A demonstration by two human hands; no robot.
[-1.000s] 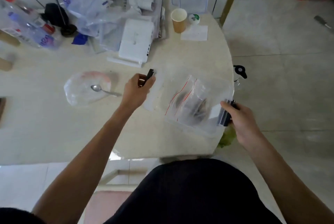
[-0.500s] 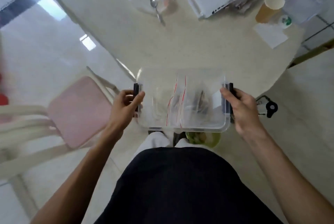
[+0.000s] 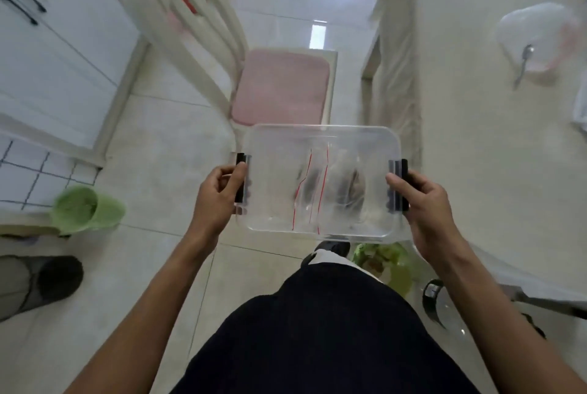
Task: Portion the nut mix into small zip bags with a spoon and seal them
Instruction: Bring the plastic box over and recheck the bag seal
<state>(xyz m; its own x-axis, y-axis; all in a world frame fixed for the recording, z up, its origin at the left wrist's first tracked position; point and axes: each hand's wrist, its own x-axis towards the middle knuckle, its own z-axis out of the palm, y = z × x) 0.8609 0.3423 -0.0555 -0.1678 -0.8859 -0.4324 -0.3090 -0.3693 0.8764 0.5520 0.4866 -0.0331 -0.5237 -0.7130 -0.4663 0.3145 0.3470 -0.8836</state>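
Both hands carry a clear plastic container (image 3: 320,181) in the air over the tiled floor (image 3: 158,171), off the tabletop (image 3: 495,146). Left hand (image 3: 216,200) grips the black latch handle (image 3: 240,181) on the container's left end, fingers curled round it, thumb on top. Right hand (image 3: 422,203) grips the black latch handle (image 3: 401,184) on the right end the same way. Inside the container lie small zip bags (image 3: 317,190) with red seal lines, dark nut mix showing through, blurred. On the tabletop at far right sits a clear bowl (image 3: 536,38) with the spoon (image 3: 524,63) resting in it, well apart from the container. Chair with pink cushion (image 3: 279,88) just beyond the container. Green bucket (image 3: 85,209) on the floor at left.
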